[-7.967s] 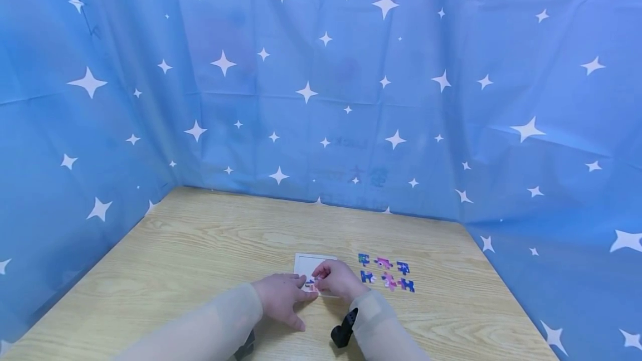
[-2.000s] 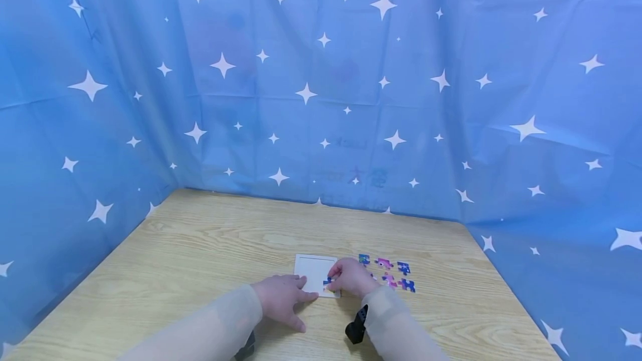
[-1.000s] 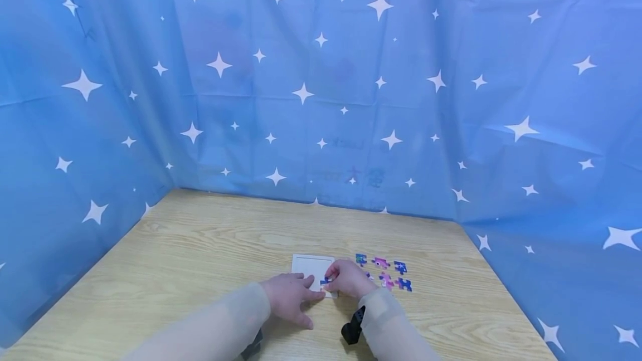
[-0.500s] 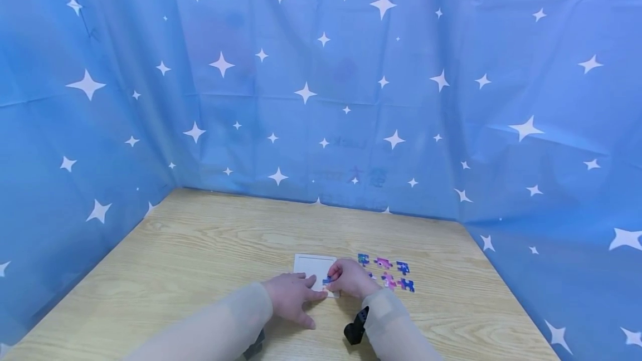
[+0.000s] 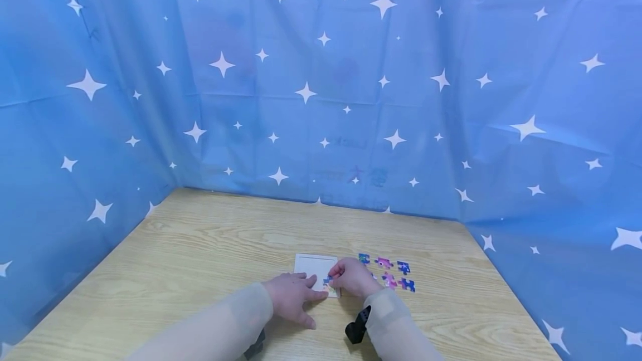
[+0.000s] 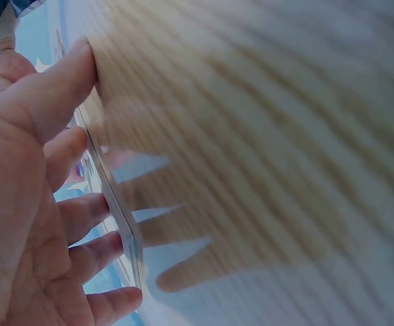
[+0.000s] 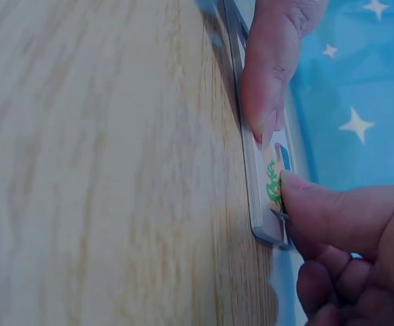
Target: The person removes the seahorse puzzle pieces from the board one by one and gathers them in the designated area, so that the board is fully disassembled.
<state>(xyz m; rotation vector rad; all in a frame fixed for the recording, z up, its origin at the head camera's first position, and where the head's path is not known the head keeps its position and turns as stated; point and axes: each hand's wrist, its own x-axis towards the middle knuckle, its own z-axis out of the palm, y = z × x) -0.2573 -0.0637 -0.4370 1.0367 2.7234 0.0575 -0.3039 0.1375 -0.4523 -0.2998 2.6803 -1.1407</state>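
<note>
A white puzzle tray [image 5: 312, 264] lies on the table in front of me. At its front right corner is a jigsaw puzzle piece [image 5: 328, 283], blue with a pale part; the right wrist view shows green print on the piece [image 7: 273, 185]. My right hand [image 5: 351, 277] holds this piece with bent fingers, its thumb against the edge. My left hand [image 5: 291, 296] is spread, fingertips on the tray's front part and thumb on the table. In the right wrist view a left fingertip [image 7: 265, 125] touches or nearly touches the piece. The tray's front left is partly covered by my left hand.
Several loose puzzle pieces [image 5: 384, 263] lie in two rows right of the tray, one partly hidden behind my right hand. The wooden table [image 5: 225, 233] reaches back to a blue curtain [image 5: 346, 71] with white stars.
Since eight seconds ago, my right hand has moved the piece from the tray's front left to its front right corner. My left hand has shifted slightly right. More of the piece now shows.
</note>
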